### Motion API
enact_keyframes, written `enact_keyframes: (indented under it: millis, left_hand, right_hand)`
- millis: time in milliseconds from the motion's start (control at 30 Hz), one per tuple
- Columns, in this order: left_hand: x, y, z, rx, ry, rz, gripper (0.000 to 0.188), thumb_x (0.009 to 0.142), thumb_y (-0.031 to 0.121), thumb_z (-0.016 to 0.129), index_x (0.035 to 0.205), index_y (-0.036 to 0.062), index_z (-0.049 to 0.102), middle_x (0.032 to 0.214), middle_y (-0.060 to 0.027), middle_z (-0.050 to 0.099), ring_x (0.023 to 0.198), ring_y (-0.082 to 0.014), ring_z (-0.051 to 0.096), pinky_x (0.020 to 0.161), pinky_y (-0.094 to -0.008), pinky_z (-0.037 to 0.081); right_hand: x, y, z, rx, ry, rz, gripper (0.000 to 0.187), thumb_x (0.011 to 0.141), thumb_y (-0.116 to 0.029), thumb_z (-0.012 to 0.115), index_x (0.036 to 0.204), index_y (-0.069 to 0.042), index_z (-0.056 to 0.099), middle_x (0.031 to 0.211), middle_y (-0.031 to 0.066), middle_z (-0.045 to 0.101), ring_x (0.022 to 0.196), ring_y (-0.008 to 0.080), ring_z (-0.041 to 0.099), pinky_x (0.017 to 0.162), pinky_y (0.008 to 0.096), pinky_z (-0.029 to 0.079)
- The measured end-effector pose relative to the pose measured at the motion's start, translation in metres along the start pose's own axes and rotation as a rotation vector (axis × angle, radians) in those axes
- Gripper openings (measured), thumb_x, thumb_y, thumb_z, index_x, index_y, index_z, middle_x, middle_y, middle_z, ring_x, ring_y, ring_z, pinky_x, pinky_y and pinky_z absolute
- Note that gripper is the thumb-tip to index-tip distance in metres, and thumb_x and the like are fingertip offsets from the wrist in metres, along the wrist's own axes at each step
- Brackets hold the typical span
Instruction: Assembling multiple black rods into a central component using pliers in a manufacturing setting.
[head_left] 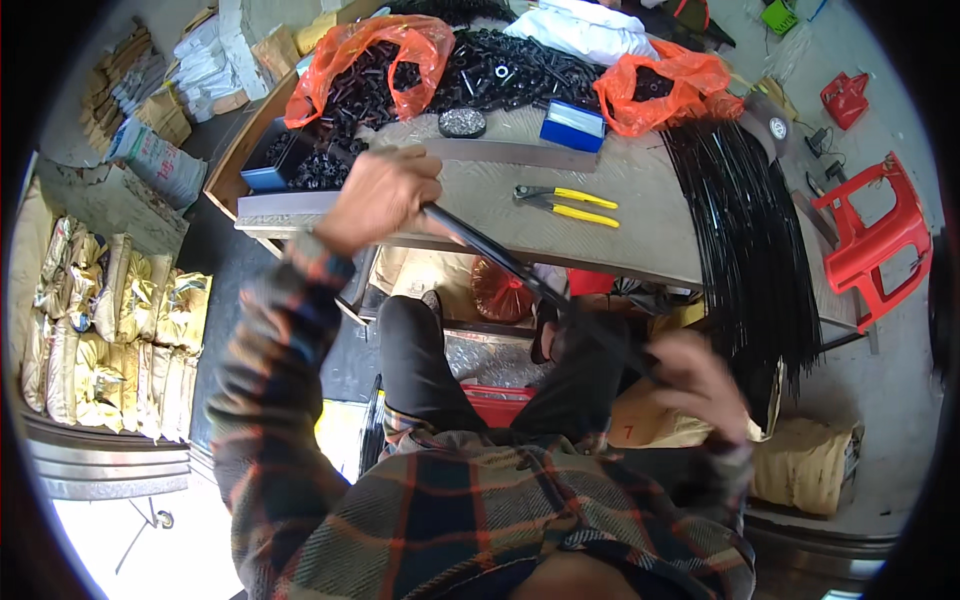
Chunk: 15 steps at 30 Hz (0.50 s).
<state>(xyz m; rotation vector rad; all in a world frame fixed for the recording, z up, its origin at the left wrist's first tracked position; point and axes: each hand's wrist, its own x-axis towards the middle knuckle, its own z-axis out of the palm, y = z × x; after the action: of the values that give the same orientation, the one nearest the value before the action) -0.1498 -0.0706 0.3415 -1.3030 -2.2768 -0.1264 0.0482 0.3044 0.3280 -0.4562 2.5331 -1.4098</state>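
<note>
My left hand (pixel 388 195) is closed round one end of a long, thin black strip or rod (pixel 505 258), held above the table's near edge. The strip slants down over my lap toward my right hand (pixel 698 385), and its lower part is smeared by motion. My right hand is blurred too, close to that lower end; whether its fingers grip it does not show. Yellow-handled pliers (pixel 568 204) lie on the table, jaws pointing left. A thick bundle of long black strips (pixel 745 240) hangs over the table's right part.
On the table (pixel 640 235) are heaped small black parts (pixel 500 70), orange plastic bags (pixel 430 45), a blue box (pixel 573 126), a blue bin (pixel 265 177) and a round dish (pixel 462 122). An overturned red stool (pixel 880 240) stands right. Stacked sacks (pixel 120 345) are at left.
</note>
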Motion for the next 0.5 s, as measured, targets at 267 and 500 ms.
enact_keyframes:
  millis: [267,500]
  left_hand:
    - [0.044,0.085,0.090,0.012,-0.545,0.590,0.031,0.057,0.045,0.066,0.056,0.0141,0.059,0.055,-0.0003,0.056,0.060,-0.0202,0.060,0.052,-0.0328,0.043]
    - [0.028,0.114,0.107,-0.026,-0.441,0.681,0.016,0.065,0.028,0.062,0.054,0.0161,0.061,0.055,0.0021,0.058,0.058,-0.0184,0.061,0.049,-0.0309,0.042]
  right_hand:
    - [0.095,0.290,0.263,0.116,-0.751,-0.096,0.026,0.081,-0.017,0.059,0.104,-0.004,0.059,0.097,0.0109,0.063,0.089,0.0186,0.058,0.080,0.0307,0.044]
    - [0.114,0.130,0.190,0.316,-0.434,0.236,0.033,0.076,-0.023,0.068,0.099,-0.001,0.059,0.083,0.0061,0.062,0.079,0.0121,0.058,0.073,0.0276,0.046]
